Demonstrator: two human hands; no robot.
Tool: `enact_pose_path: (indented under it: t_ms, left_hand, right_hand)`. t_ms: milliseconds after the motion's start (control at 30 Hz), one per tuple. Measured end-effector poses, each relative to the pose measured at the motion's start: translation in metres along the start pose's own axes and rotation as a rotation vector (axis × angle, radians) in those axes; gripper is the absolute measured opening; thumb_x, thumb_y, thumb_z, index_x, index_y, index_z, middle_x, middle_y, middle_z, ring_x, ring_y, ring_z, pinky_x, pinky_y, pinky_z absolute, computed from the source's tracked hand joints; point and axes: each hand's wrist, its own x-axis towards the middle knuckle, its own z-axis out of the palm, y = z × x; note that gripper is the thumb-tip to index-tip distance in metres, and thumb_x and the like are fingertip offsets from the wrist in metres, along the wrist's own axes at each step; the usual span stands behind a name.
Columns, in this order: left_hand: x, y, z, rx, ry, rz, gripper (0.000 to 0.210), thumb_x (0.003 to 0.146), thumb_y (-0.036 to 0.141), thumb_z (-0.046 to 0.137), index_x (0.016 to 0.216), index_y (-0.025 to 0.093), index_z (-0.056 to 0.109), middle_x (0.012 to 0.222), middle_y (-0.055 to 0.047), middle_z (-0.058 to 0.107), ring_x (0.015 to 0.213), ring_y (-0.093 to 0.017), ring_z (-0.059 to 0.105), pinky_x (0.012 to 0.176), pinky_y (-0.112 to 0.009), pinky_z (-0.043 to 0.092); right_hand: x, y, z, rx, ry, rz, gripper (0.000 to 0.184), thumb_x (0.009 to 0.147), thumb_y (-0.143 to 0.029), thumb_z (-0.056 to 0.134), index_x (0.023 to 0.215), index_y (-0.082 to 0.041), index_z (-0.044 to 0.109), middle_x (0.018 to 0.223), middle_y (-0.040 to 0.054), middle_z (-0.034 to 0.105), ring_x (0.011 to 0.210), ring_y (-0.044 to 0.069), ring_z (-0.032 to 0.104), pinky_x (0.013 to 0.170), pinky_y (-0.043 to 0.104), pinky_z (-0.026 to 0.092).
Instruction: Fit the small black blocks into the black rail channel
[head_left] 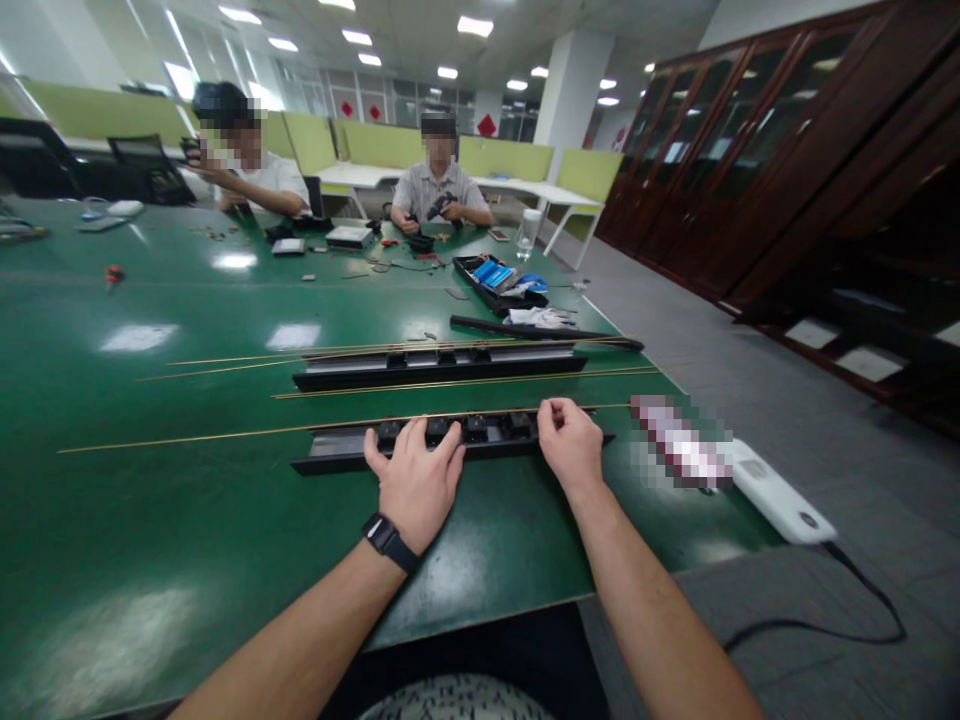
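Observation:
A black channel-shaped rail lies across the green table before me, with several black blocks set in its channel. My left hand rests on the rail's left half, fingers spread over the blocks, a dark watch on its wrist. At the rail's right end my right hand is closed, thumb and forefinger pinched at a thin brass-coloured rod. That rod runs along the rail's far edge and sticks out well past its left end. Its exact hold inside the right fingertips is partly hidden.
Beyond lies a second black rail with more thin rods around it. A black bar, white gloves and a tray of blue items are farther back. At right sits a white corded device. Two people work across the table.

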Motion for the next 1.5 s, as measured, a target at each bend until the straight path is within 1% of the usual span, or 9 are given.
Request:
enact_pose_path:
  t_ms: [167,333,567,667,767,933,1167,1300,1500]
  left_hand:
    - [0.0,0.002,-0.006,0.022,0.011,-0.009,0.034,0.106,0.033,0.05,0.127,0.039,0.075,0.136,-0.015,0.067,0.125,-0.032,0.061,0.117,-0.07,0.021]
    - [-0.001,0.001,-0.011,0.042,0.006,-0.026,0.032,0.104,0.037,0.053,0.125,0.04,0.077,0.125,-0.015,0.067,0.116,-0.033,0.058,0.106,-0.061,0.032]
    - [0.009,-0.007,-0.012,-0.022,0.061,0.003,0.036,0.105,0.041,0.051,0.13,0.034,0.075,0.112,-0.012,0.066,0.107,-0.029,0.057,0.099,-0.049,0.037]
    - [0.019,-0.013,-0.011,-0.015,0.092,0.045,0.046,0.104,0.047,0.053,0.144,0.028,0.066,0.131,-0.016,0.065,0.124,-0.032,0.056,0.107,-0.051,0.035]
    - [0.029,-0.019,-0.008,0.033,0.033,0.056,0.049,0.103,0.052,0.054,0.138,0.022,0.068,0.141,-0.019,0.063,0.134,-0.036,0.053,0.114,-0.054,0.032]
    - [0.038,-0.021,-0.007,0.075,-0.115,0.065,0.042,0.105,0.05,0.048,0.125,0.02,0.071,0.119,-0.016,0.072,0.114,-0.035,0.063,0.107,-0.056,0.037]
    - [0.037,-0.013,-0.005,0.136,-0.071,0.069,0.038,0.105,0.047,0.046,0.111,0.018,0.071,0.108,-0.016,0.07,0.104,-0.035,0.063,0.101,-0.056,0.038]
    - [0.033,-0.017,0.001,0.107,-0.008,0.112,0.042,0.107,0.046,0.045,0.125,0.017,0.068,0.109,-0.015,0.071,0.107,-0.034,0.063,0.107,-0.057,0.035]
    - [0.029,-0.021,0.007,0.064,0.033,0.136,0.049,0.107,0.045,0.047,0.146,0.017,0.06,0.125,-0.017,0.072,0.118,-0.034,0.063,0.112,-0.06,0.033]
  right_hand:
    - [0.0,0.0,0.0,-0.003,0.008,-0.004,0.035,0.099,-0.047,0.051,0.09,-0.022,0.073,0.082,0.0066,0.076,0.08,0.022,0.069,0.079,0.033,0.048]
    - [0.0,0.0,0.0,-0.002,0.007,-0.01,0.035,0.1,-0.047,0.05,0.09,-0.022,0.073,0.081,0.0061,0.075,0.079,0.022,0.069,0.078,0.033,0.047]
    - [0.0,0.0,0.001,-0.004,0.01,-0.012,0.034,0.1,-0.046,0.051,0.091,-0.022,0.073,0.082,0.0058,0.076,0.079,0.022,0.069,0.079,0.033,0.047]
    - [0.0,0.001,0.002,-0.005,0.014,-0.02,0.034,0.1,-0.045,0.051,0.091,-0.022,0.073,0.082,0.0058,0.076,0.08,0.022,0.069,0.079,0.032,0.047]
    - [0.0,0.001,0.002,-0.015,0.009,-0.023,0.034,0.1,-0.046,0.051,0.091,-0.021,0.073,0.082,0.0058,0.075,0.08,0.022,0.068,0.079,0.032,0.046]
    - [0.0,0.002,0.002,-0.019,0.005,-0.039,0.034,0.1,-0.045,0.05,0.092,-0.021,0.073,0.081,0.0057,0.075,0.08,0.022,0.068,0.079,0.032,0.046]
    - [-0.001,0.002,0.001,-0.014,0.004,-0.033,0.034,0.101,-0.046,0.051,0.092,-0.022,0.073,0.081,0.0054,0.075,0.081,0.022,0.068,0.079,0.032,0.046]
    - [0.0,0.002,0.001,-0.012,0.005,-0.034,0.033,0.1,-0.045,0.051,0.092,-0.022,0.073,0.081,0.0051,0.075,0.08,0.022,0.068,0.078,0.032,0.046]
    - [0.0,0.0,-0.001,-0.007,0.005,-0.025,0.033,0.1,-0.045,0.053,0.093,-0.021,0.074,0.083,0.0065,0.076,0.08,0.022,0.069,0.079,0.033,0.047]
